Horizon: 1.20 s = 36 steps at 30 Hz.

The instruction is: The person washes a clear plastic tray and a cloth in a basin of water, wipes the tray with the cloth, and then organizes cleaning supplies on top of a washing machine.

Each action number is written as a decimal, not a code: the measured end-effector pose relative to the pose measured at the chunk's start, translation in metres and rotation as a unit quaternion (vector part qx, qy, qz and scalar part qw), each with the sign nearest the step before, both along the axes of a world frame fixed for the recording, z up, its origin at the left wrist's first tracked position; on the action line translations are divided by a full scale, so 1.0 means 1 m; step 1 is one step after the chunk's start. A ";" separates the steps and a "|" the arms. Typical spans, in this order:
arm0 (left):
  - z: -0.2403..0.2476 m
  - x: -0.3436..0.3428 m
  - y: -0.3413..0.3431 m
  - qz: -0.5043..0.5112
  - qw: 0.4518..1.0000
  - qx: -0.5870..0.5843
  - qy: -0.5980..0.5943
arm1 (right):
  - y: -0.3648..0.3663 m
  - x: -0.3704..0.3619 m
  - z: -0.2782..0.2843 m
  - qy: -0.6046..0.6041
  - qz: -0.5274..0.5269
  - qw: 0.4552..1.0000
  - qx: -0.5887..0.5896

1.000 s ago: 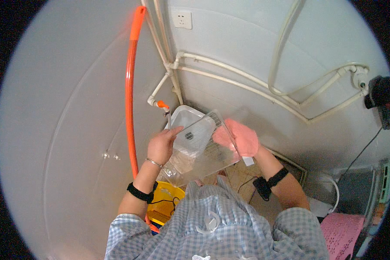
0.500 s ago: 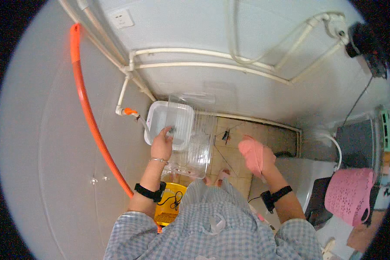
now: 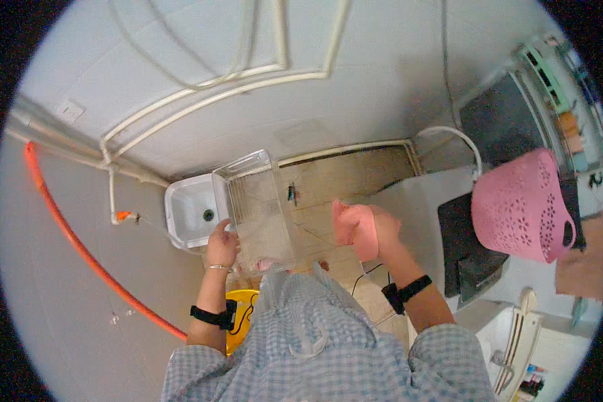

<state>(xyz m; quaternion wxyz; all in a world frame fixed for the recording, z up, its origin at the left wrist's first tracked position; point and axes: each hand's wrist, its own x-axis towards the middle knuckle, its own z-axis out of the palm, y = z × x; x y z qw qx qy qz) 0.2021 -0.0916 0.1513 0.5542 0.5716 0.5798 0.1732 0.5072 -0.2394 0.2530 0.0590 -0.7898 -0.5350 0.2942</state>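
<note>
The tray (image 3: pixel 261 214), likely light, stiff and slippery, wants a rim hold, my left hand (image 3: pixel 221 250) gripping it by the basin's (image 3: pixel 171 211) right edge, while cloth (image 3: pixel 356 226) hides whether my right hand (image 3: pixel 388 234) clenches.

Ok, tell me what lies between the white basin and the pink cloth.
In the head view: the clear tray, then mostly tiled floor.

You've a white sink (image 3: pixel 184 214) in the crnr, grey rear wall (image 3: pixel 375 94) behind it w/ cream pipes (image 3: pixel 280 37), side wall (image 3: pixel 80 321) to its L, socket (image 3: pixel 70 110) up-L of it. Tan tiled flr (image 3: pixel 342 181) runs R of it; farther R, a pale unit (image 3: pixel 419 234).
</note>
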 end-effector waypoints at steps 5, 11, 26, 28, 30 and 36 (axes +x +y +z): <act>-0.008 0.045 -0.026 -0.002 0.985 -0.118 -0.125 | -0.061 0.040 0.037 -0.027 0.009 0.970 0.241; -0.022 0.102 -0.051 -0.113 0.994 0.010 -0.009 | -0.101 0.101 0.078 -0.023 -0.033 0.907 0.419; -0.005 0.148 -0.076 -0.135 0.962 0.167 0.172 | -0.149 0.174 -0.016 -0.300 -0.225 0.918 0.129; -0.010 0.143 -0.072 -0.130 0.959 0.175 0.179 | -0.125 0.132 -0.011 -0.283 -0.214 0.923 0.146; -0.003 0.145 -0.072 -0.144 0.952 0.199 0.183 | -0.094 0.089 -0.027 -0.047 -0.217 0.974 0.046; -0.009 0.144 -0.041 -0.227 0.955 0.065 0.177 | -0.043 0.018 -0.189 0.352 -0.266 0.894 0.078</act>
